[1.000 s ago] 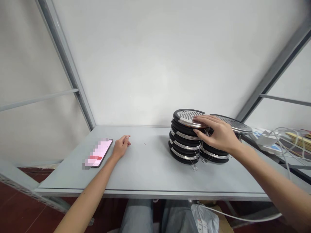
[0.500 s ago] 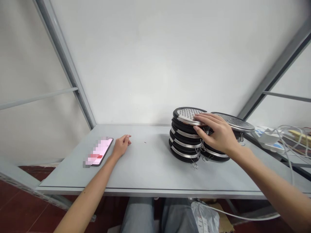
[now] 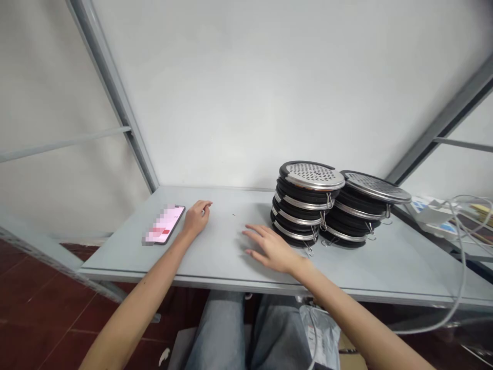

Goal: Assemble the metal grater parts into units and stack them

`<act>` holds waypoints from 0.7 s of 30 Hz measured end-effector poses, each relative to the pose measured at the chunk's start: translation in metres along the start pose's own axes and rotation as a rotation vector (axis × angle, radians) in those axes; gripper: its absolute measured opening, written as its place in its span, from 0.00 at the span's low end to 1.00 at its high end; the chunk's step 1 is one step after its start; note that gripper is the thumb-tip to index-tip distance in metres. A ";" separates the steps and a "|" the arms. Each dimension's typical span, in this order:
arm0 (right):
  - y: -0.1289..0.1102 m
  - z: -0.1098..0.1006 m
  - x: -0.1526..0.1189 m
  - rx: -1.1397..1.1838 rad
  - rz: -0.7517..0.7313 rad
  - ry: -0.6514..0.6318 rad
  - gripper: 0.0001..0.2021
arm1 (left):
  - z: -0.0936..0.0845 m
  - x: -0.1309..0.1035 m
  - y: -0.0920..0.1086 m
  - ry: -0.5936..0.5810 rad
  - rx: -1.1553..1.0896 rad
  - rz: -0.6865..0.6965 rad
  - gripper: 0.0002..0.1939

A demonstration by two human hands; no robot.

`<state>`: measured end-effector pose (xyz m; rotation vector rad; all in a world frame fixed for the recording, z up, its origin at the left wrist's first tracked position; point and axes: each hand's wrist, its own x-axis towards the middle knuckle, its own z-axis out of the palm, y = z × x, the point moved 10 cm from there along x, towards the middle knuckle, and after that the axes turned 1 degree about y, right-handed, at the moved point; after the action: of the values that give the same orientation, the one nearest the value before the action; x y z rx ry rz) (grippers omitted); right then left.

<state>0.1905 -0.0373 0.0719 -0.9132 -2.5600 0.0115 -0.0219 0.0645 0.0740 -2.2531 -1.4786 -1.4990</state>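
Note:
My right hand (image 3: pixel 271 249) is just over the table, left of and in front of the nearer stack. Its fingers are spread and nothing is in them. That stack (image 3: pixel 308 203) is made of several round pieces with black rims, silver bands and wire loops; its top is a perforated metal disc. Close beside it on the right stands a second stack (image 3: pixel 356 213) of like pieces, its top disc tilted. My left hand (image 3: pixel 196 218) rests on the table with its fingers curled in and nothing visible in them. A phone (image 3: pixel 167 224) with a lit screen lies left of it.
The grey table (image 3: pixel 227 246) backs onto a white wall. A tiny dark speck (image 3: pixel 233 215) lies between my hands. At the right are white boxes (image 3: pixel 433 213) and looped white cables (image 3: pixel 460 277). Grey metal posts (image 3: pixel 115 92) frame the sides. A plastic bag (image 3: pixel 321 334) lies below.
My right hand has left the top of the nearer stack and moved left and down to the open table. The view has shifted slightly. My left hand stays by the phone.

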 end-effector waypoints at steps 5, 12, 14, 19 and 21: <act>0.022 0.042 -0.005 0.137 0.156 -0.056 0.25 | -0.036 -0.025 0.048 -0.004 0.041 0.146 0.13; 0.025 0.049 -0.012 0.156 0.163 0.008 0.22 | -0.144 -0.151 0.047 0.009 0.178 -0.291 0.10; 0.025 0.049 -0.012 0.153 0.161 0.016 0.21 | -0.157 -0.215 0.034 -0.116 0.136 -0.560 0.12; 0.022 0.048 -0.012 0.137 0.165 0.024 0.20 | -0.088 -0.400 0.056 -0.931 0.169 -0.596 0.19; 0.021 0.046 -0.012 0.136 0.168 0.023 0.19 | -0.059 -0.453 0.057 -1.048 0.215 -0.581 0.17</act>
<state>0.1933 -0.0218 0.0219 -1.0657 -2.4209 0.2196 -0.0517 -0.3005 -0.2047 -2.7013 -2.5148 0.0058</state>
